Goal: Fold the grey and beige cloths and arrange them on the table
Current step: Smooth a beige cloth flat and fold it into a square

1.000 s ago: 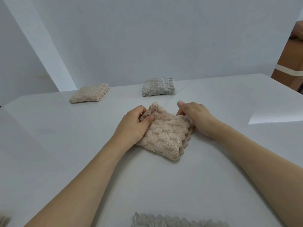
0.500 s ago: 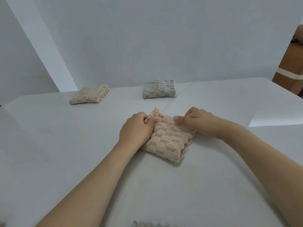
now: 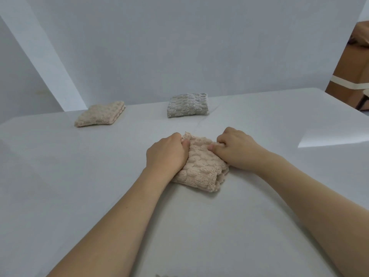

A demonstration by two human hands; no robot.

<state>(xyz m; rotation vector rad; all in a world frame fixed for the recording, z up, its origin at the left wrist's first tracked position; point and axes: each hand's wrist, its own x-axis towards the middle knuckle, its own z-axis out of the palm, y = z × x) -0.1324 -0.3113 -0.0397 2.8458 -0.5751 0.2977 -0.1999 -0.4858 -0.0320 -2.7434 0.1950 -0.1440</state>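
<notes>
A folded beige cloth [image 3: 201,166] lies in the middle of the white table [image 3: 79,176]. My left hand [image 3: 166,152] grips its left edge with curled fingers. My right hand [image 3: 233,150] grips its right edge, thumb on top of the cloth. Farther back, a second folded beige cloth [image 3: 99,114] lies at the far left. A folded grey cloth [image 3: 187,107] rests at the far middle. A sliver of another grey cloth [image 3: 162,275] shows at the bottom edge of the view.
A white wall [image 3: 179,47] stands right behind the table's far edge. A brown cardboard box [image 3: 349,76] with pale tape sits beyond the table's far right corner.
Both hands have closed in on the beige cloth, the right one curling from flat fingers into a grip. The view has tilted up, so the near grey cloth has almost left the frame.
</notes>
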